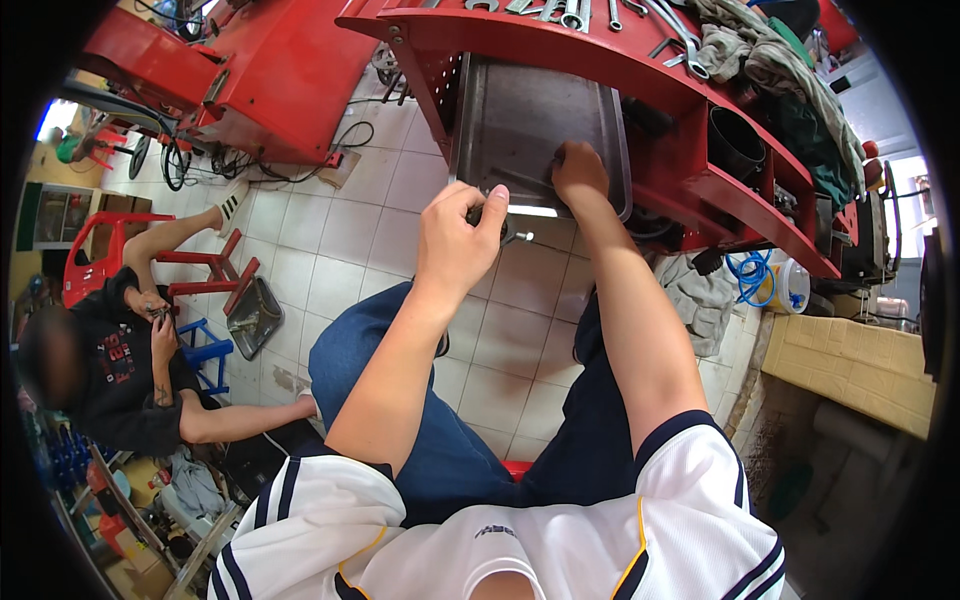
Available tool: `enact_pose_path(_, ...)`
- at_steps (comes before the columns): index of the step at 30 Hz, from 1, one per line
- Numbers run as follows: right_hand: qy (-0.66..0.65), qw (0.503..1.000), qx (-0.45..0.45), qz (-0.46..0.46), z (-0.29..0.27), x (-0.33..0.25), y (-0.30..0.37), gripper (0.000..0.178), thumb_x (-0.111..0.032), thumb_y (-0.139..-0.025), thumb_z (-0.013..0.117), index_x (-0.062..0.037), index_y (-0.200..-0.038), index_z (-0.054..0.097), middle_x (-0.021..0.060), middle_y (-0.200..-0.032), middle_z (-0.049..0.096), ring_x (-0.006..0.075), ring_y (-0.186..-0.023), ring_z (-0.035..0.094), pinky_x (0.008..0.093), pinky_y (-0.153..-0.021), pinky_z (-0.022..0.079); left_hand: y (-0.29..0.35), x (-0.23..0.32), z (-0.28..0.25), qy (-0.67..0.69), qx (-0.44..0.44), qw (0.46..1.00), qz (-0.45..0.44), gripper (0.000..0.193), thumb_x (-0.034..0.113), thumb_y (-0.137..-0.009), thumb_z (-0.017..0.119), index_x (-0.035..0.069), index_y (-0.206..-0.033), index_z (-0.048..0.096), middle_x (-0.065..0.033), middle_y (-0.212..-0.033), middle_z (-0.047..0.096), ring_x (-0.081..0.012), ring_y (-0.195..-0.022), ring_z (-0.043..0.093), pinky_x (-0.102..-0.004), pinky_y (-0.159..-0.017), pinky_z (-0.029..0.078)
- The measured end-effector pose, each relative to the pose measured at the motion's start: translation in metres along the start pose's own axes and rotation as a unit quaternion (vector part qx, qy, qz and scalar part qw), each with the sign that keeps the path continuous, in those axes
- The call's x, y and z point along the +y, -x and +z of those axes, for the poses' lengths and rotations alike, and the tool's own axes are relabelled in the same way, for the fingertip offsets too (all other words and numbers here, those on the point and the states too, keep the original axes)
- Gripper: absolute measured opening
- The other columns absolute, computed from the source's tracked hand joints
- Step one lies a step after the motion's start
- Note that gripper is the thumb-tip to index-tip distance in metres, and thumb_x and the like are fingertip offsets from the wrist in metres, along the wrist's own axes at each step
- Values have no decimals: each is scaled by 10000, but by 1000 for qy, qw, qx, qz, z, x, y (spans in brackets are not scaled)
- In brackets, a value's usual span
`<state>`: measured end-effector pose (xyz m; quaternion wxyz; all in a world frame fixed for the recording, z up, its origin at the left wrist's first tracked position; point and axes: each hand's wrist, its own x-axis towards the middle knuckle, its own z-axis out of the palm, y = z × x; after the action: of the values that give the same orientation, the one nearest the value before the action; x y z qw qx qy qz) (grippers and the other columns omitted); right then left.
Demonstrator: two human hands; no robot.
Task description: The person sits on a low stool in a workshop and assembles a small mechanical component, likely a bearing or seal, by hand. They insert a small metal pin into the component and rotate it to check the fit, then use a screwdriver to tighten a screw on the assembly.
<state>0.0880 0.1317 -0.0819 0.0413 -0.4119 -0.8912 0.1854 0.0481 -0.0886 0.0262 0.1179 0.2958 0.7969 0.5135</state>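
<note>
Hands work at the near edge of a red tool cart (640,70). The left hand (458,235) is curled tight around a small dark part (478,213) with a metal tip poking out to the right, held just in front of the grey metal tray (520,110) on the cart's lower shelf. The right hand (578,170) reaches farther into that tray, fingers bent down onto its floor beside a thin rod; whether it grips anything I cannot tell. Wrenches (590,15) and rags (760,55) lie on the cart's top, far right. To the left, another person (130,370) sits on the tiled floor (340,240) near a red stool (215,275).
</note>
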Motion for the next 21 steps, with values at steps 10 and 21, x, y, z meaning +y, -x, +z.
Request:
enact_pose_path(10,-306,945,84,-83,-45,-20,20,190,-102,-904,664,-45,-1075,724,182,-1041,654,306,-911,668,395,-844,517,-16,-3,-30,186,-37,981,39,620,431,-1083,313,-1,-810,663,-127,-1140,703,-162,-856,580,-272,-832,447)
enact_pose_path(21,-685,724,-57,63,-74,-33,111,330,-339,-1026,600,-20,-1094,648,37,-1013,659,125,-906,606,303,-749,523,-14,-3,-9,233,-123,965,-9,774,624,-1054,223,13,-1221,668,-114,-1272,647,-211,-1211,542,-369,-1060,360)
